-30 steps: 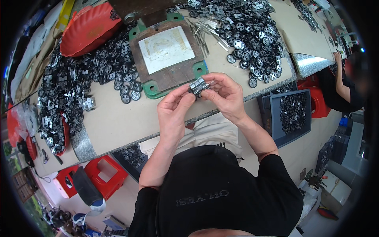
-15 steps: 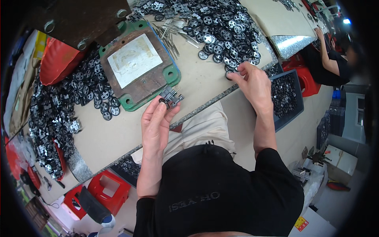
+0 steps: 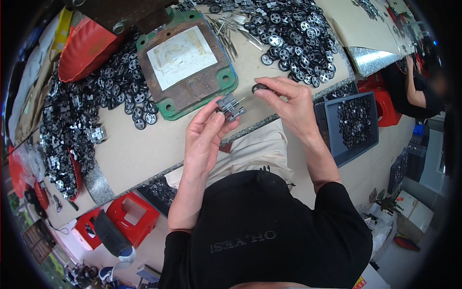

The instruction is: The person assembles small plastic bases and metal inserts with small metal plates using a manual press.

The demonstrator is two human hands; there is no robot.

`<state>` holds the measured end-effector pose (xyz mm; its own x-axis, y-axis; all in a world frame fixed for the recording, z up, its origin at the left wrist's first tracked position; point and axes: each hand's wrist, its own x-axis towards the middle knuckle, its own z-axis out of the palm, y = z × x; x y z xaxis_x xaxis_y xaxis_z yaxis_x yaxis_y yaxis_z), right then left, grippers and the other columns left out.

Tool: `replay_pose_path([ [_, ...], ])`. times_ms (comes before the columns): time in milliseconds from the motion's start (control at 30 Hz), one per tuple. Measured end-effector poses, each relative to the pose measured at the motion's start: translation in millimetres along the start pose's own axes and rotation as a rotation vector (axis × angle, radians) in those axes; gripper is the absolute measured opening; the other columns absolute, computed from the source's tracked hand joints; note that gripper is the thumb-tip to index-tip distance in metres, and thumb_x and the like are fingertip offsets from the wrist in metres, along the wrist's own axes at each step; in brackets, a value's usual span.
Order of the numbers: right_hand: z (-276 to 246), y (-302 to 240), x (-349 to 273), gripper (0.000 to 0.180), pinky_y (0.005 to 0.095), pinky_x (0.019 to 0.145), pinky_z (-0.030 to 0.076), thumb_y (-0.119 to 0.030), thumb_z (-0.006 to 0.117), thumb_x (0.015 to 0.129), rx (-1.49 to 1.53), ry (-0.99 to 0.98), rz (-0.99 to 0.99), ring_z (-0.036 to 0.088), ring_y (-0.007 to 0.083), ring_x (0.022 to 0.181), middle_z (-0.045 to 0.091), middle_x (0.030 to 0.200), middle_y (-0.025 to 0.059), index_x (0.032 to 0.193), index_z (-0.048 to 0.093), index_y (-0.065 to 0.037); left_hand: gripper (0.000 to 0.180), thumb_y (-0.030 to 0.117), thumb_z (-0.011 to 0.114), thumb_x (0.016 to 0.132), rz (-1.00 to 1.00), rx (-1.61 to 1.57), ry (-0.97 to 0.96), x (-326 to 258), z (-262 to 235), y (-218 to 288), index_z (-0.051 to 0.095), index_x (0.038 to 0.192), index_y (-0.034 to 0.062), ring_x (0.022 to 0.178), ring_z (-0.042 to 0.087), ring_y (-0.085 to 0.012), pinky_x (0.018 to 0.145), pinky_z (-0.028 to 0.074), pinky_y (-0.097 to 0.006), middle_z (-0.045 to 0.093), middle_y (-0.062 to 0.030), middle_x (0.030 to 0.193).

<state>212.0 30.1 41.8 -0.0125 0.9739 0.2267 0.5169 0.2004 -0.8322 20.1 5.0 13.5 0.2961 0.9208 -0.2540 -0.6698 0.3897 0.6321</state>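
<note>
My left hand [image 3: 205,134] grips a small grey toy chassis [image 3: 232,107] with a thin metal axle [image 3: 241,100] poking out toward the right. A dark wheel partly shows under the left fingertips. Held between the thumb and fingers of my right hand [image 3: 288,103] is a small black wheel [image 3: 260,87], apart from the axle and a little to its right. A large pile of black wheels with silver spokes [image 3: 298,43] lies beyond my right hand. Loose metal axles [image 3: 230,31] lie left of that pile.
A green-framed press base [image 3: 187,62] with a white plate stands on the table. Left of it are more wheels [image 3: 113,89], a red scoop [image 3: 86,50] and heaped grey parts [image 3: 65,125]. A grey bin [image 3: 346,156] stands at the right, near another person's arm [image 3: 410,84].
My right hand has drawn back left from the wheel pile with a wheel in its fingers. My left hand has raised the chassis slightly to the right. The view has shifted.
</note>
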Motion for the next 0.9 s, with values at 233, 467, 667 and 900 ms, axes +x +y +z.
replay_pose_path([
  [233, 15, -3, 0, 0.022, 0.0202, 0.063, 0.048, -0.001, 0.060, 0.081, 0.668, -0.200, 0.286, 0.059, 0.0099, 0.070, 0.064, 0.080, 0.0083, 0.103, 0.062, 0.003, 0.036, 0.003, 0.053, 0.086, 0.066, 0.055, 0.042, -2, -2, 0, 0.046, 0.121, -0.0008, 0.092, 0.060, -0.0208, 0.081, 0.051, -0.031, 0.058, -0.0131, 0.105],
  [467, 17, -4, -1, 0.020, 0.0210, 0.067, 0.049, 0.000, 0.059, 0.081, 0.640, -0.124, 0.250, 0.060, 0.0111, 0.073, 0.065, 0.084, 0.0111, 0.101, 0.063, 0.003, 0.036, 0.001, 0.054, 0.085, 0.080, 0.022, 0.054, -3, 1, 0, 0.048, 0.120, -0.0004, 0.089, 0.060, -0.0188, 0.080, 0.051, -0.030, 0.059, -0.0115, 0.101],
  [667, 24, -9, -6, 0.022, 0.0211, 0.071, 0.049, 0.002, 0.061, 0.079, 0.629, -0.100, 0.236, 0.060, 0.0118, 0.078, 0.065, 0.088, 0.0114, 0.101, 0.063, 0.003, 0.037, -0.001, 0.055, 0.084, 0.104, 0.036, 0.073, -2, 2, -2, 0.048, 0.120, -0.0004, 0.086, 0.061, -0.0186, 0.081, 0.051, -0.030, 0.059, -0.0111, 0.100],
  [900, 22, 2, -9, 0.024, 0.0233, 0.077, 0.050, 0.005, 0.063, 0.076, 0.663, -0.138, 0.181, 0.061, 0.0152, 0.083, 0.062, 0.100, 0.0138, 0.100, 0.063, 0.003, 0.036, 0.000, 0.056, 0.083, 0.166, 0.110, 0.073, -4, 2, 0, 0.050, 0.118, -0.0006, 0.085, 0.060, -0.0166, 0.079, 0.051, -0.028, 0.059, -0.0099, 0.097],
])
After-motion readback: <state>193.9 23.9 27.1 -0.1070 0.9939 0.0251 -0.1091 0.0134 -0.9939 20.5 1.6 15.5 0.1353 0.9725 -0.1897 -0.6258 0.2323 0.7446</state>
